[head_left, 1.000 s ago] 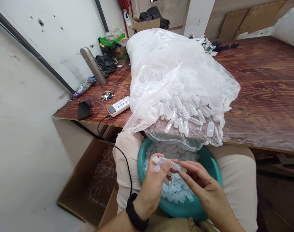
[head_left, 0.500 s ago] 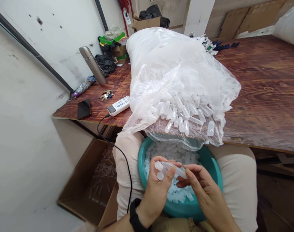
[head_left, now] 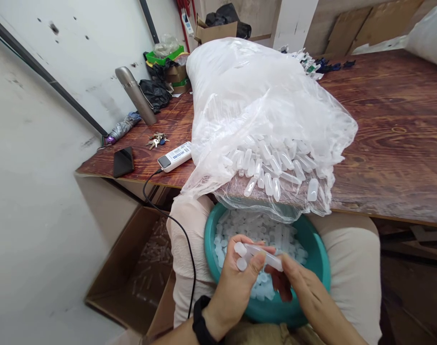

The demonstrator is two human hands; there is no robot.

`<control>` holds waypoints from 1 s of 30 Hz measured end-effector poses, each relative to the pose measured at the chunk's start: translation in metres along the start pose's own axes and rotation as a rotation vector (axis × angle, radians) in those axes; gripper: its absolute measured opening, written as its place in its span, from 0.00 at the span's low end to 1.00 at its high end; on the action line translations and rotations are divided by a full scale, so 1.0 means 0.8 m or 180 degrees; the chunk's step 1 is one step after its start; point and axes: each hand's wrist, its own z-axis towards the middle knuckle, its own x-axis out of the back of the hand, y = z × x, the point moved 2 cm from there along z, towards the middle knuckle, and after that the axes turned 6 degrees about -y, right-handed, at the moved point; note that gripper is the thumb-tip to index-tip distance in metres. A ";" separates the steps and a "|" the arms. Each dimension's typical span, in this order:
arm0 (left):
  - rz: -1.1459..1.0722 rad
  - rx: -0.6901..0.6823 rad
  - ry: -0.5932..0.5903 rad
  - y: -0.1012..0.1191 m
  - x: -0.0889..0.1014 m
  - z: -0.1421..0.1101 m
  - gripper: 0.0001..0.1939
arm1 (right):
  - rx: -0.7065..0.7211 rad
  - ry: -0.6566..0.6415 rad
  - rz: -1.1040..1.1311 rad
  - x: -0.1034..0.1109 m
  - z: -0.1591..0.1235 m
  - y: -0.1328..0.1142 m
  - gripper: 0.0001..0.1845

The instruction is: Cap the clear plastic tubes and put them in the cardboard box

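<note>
Nearest you, past the dark wristband (head_left: 203, 320), your left hand (head_left: 240, 282) has its grip closed around a long white piece (head_left: 265, 256), thumb laid over its side; a second round white end (head_left: 242, 264) shows just below the first, tucked in the same palm. The long piece lies over the near half of the teal basin (head_left: 322, 275), and its long axis slants across you, from the round end at your left forefinger, away to the right and a little down toward you. That slant is what matters: the free end points straight at your right hand (head_left: 306, 290), so the right hand is nearer that end while the left has the other. Your right fingertips meet the free end, but they are partly blurred, and you cannot tell from here whether they pinch it or only touch it. Underneath, the basin between your knees holds many loose white bits (head_left: 263, 287). Farther off, at the edge of the bench (head_left: 391, 148), curved clear pieces (head_left: 276, 163) lie in the mouth of a big plastic bag (head_left: 261, 91), well apart from both hands.
</note>
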 end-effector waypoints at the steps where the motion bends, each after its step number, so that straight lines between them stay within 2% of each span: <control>1: -0.0029 0.0016 -0.0019 -0.001 0.000 0.000 0.20 | 0.0025 0.0049 -0.0047 0.000 0.000 0.000 0.30; 3: -0.0021 0.0014 -0.0060 -0.001 0.000 0.001 0.19 | 0.0001 0.0125 -0.0051 0.000 0.001 0.001 0.29; 7: 0.0125 -0.0055 -0.0118 0.000 0.000 0.003 0.17 | -0.0252 -0.0202 0.0304 -0.005 0.002 0.001 0.33; 11: 0.0057 -0.0060 -0.0075 -0.001 0.000 0.005 0.19 | -0.0024 0.0022 0.0052 -0.006 0.000 -0.001 0.27; 14: -0.0010 0.0146 0.0019 -0.003 0.002 0.014 0.23 | -0.0140 -0.0522 0.0411 -0.010 0.005 0.005 0.30; 15: 0.0019 0.0234 0.0058 -0.002 0.005 0.021 0.24 | -0.0163 -0.0744 0.0323 -0.010 0.007 0.007 0.29; 17: 0.0660 0.0328 0.0006 0.003 0.012 0.040 0.21 | -0.0149 -0.1035 -0.0424 -0.008 0.013 0.011 0.25; 20: 0.2334 0.0306 -0.0327 0.015 0.023 0.082 0.15 | -0.0161 -0.1291 -0.1904 -0.007 0.022 0.018 0.10; 21: 0.2739 0.0318 -0.0446 0.017 0.026 0.096 0.14 | -0.0174 -0.1383 -0.2165 -0.010 0.024 0.019 0.13; 24: 0.3554 0.0380 -0.0667 0.016 0.027 0.131 0.10 | -0.0193 -0.1595 -0.2320 -0.023 0.030 0.023 0.22; 27: 0.4290 0.0473 -0.0805 0.004 0.017 0.151 0.11 | -0.0161 -0.1658 -0.2249 -0.035 0.033 0.026 0.22; 30: 0.4735 0.0508 -0.0969 -0.004 0.007 0.158 0.11 | -0.0120 -0.1635 -0.2158 -0.032 0.034 0.029 0.19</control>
